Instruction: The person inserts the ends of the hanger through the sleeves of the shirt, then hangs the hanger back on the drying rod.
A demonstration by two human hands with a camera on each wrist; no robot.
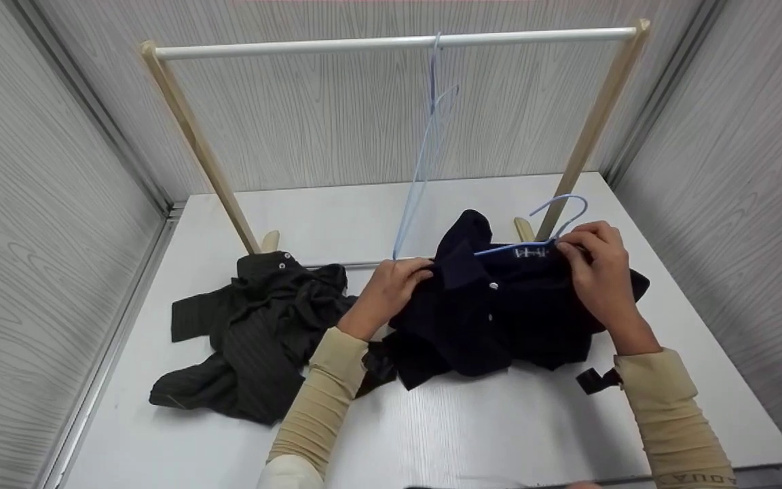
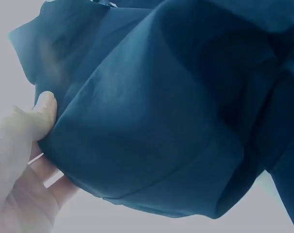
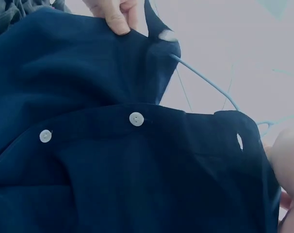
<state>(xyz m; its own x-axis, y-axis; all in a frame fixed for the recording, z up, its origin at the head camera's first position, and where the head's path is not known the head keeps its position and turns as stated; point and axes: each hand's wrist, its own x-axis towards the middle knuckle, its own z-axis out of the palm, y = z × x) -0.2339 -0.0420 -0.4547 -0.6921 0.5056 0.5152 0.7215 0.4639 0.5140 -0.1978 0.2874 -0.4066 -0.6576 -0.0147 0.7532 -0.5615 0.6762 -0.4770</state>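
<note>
A dark navy button-up shirt (image 1: 540, 319) lies bunched in front of the person, its pale buttons showing in the right wrist view. Between thumb and fingers, the left hand (image 1: 391, 285) pinches the shirt's cloth near its left shoulder. A light blue wire hanger (image 1: 571, 197) is partly inside the shirt; its hook stands out above the collar and much of the frame is hidden by cloth. At the base of that hook, the right hand (image 1: 598, 268) grips the hanger together with the shirt's collar edge.
A rack with a white rail (image 1: 296, 46) and wooden legs stands behind the shirt. From the rail hangs a second blue wire hanger (image 1: 418, 170). To the left, a crumpled dark striped shirt (image 1: 262, 339) lies on the white table (image 1: 472, 435). Pale panels enclose the table.
</note>
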